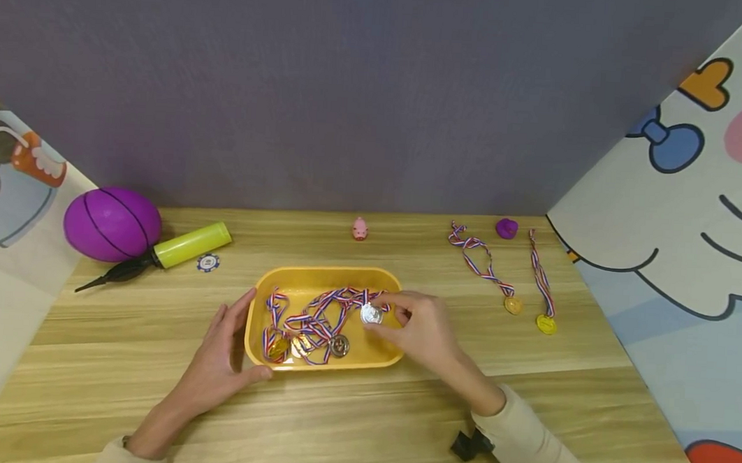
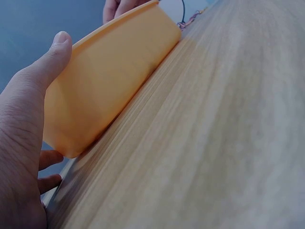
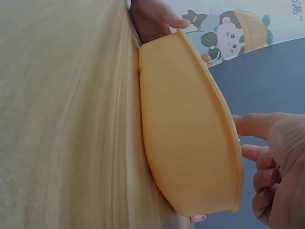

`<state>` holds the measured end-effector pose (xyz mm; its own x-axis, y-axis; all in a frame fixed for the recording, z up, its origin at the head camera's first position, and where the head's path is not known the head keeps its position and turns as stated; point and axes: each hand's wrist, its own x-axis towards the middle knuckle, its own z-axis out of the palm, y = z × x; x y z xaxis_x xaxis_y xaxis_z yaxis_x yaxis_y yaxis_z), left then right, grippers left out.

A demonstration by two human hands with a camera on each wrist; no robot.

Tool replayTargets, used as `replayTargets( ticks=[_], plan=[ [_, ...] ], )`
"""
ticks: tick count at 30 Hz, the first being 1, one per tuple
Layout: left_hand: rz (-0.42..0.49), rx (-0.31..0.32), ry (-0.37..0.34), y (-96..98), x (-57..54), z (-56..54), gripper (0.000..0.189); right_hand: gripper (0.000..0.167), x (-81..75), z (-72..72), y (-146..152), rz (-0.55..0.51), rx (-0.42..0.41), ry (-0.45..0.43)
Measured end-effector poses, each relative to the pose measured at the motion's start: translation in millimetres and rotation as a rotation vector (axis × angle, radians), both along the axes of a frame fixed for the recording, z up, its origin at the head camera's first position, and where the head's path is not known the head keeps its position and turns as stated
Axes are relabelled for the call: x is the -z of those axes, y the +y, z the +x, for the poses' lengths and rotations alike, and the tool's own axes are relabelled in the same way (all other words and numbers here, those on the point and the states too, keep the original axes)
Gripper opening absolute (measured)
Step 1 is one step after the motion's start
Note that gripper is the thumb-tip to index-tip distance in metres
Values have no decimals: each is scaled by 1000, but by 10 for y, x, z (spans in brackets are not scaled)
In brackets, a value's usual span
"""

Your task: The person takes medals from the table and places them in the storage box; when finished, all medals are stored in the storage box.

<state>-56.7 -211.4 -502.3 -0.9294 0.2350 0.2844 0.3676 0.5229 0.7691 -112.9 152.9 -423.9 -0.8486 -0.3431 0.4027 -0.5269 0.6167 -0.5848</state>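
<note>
A yellow plastic basin [image 1: 322,366] holds several medals on red, white and blue ribbons. My left hand [image 1: 218,363] spans its near-left corner, thumb along the near side and fingers fairly straight by the left end; the left wrist view shows the thumb [image 2: 55,59] against the wall. At the basin's right end my right hand [image 1: 425,332] pinches a silver medal [image 1: 371,313] between thumb and index finger. Below it lie a dark bronze-looking medal [image 1: 339,345], a pale gold medal [image 1: 301,346] and a gold medal [image 1: 279,348]. The right wrist view hides the medals behind the basin wall [image 3: 190,129].
Two gold medals [image 1: 513,305] [image 1: 546,324] lie with stretched ribbons at right, near a purple toy duck [image 1: 507,229]. A pink toy pig [image 1: 360,229] stands behind the basin. At left are a purple ball [image 1: 113,225], a green hand pump [image 1: 192,245] and a poker chip [image 1: 208,263].
</note>
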Motion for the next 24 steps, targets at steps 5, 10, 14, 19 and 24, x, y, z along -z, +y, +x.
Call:
replayTargets(
  ticks=[5,10,14,19,24],
  plan=[
    [1,0,3,1,3,-3,126,36,33,18,-27,84,1,13],
    [3,0,0,-1,4,-3,127,38,80,11,-41,111,-20,15],
    [-3,-3,-1,-5,5,1,128,39,106,15,-57,151,-34,10],
    [-10,-6,-2,-7,7,3,128,35,119,15,-89,229,-32,26],
    [-7,-6,-2,-5,6,-2,129,36,109,20,-113,267,-23,33]
  ],
)
